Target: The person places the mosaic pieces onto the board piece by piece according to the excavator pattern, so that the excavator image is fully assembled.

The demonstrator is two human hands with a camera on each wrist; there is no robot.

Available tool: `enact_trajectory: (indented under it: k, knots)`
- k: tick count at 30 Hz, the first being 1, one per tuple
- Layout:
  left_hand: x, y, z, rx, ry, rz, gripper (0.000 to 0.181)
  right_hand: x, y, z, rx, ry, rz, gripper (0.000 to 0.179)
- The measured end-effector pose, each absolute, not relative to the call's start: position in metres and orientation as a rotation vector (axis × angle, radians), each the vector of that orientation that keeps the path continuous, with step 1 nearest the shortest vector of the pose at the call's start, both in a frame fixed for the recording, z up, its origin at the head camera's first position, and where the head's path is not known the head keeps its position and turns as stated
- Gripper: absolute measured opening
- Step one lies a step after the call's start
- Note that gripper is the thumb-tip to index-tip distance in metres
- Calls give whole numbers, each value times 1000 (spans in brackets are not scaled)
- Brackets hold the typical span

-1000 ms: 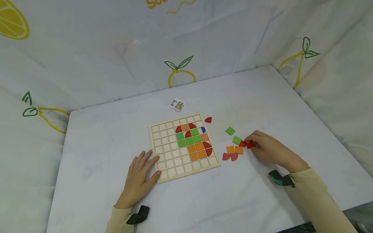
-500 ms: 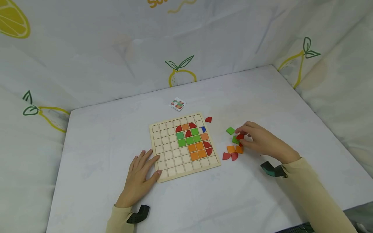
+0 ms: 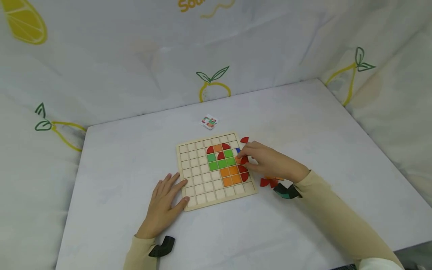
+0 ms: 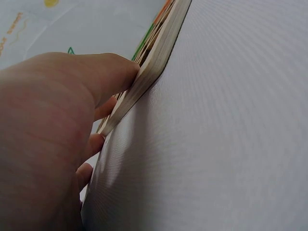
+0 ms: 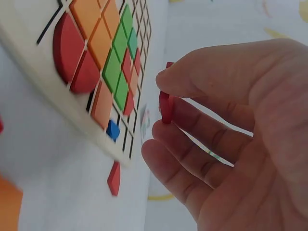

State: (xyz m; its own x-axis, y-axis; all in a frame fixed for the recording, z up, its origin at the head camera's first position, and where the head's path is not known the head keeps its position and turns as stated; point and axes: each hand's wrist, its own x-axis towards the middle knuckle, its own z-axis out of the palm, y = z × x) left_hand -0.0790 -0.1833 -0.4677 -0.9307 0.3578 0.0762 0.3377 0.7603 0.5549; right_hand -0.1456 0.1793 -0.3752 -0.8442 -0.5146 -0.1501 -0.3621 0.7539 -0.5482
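Clearly, the right hand (image 3: 271, 159) is grasping a red piece (image 5: 166, 107), pinched between thumb and fingers, and the right wrist view shows it held in the air, apart from the board (image 3: 202, 187). That gridded wooden board lies on the white table (image 3: 101, 210) between the two hands, with the right fingertips above its right edge. Just past those fingertips, a small blue piece (image 3: 238, 150) sits on the board, and a red quarter (image 3: 244, 140) lies on the table beyond the board's edge. Just on the near side of the right thumb, two dark red quarters (image 3: 243, 173) form a half-disc on the board; to their left are four orange squares (image 3: 233, 170). Green squares (image 3: 222, 163) lie farther to the left of the right fingertips. Below the right palm, near its wrist, two loose red quarters (image 3: 269, 182) rest on the table, and a partly hidden orange piece (image 3: 278, 179) shows beside them.

The left hand (image 3: 163, 206) grasps nothing: its fingers are extended and spread, with thumb and index finger touching the board's left edge. Ahead of both hands, beyond the board, lies a small patterned card (image 3: 209, 122).
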Motion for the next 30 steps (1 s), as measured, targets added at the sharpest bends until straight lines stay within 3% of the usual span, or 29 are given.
enact_trajectory:
  k: [11, 30]
  knots:
    - [-83, -181, -468, 573, 2897, 909, 54, -160, 138, -387, -974, 2617, -722, 20]
    - [-84, -182, -468, 586, 2902, 892, 54, -159, 99, -408, -1129, 2595, -549, 14]
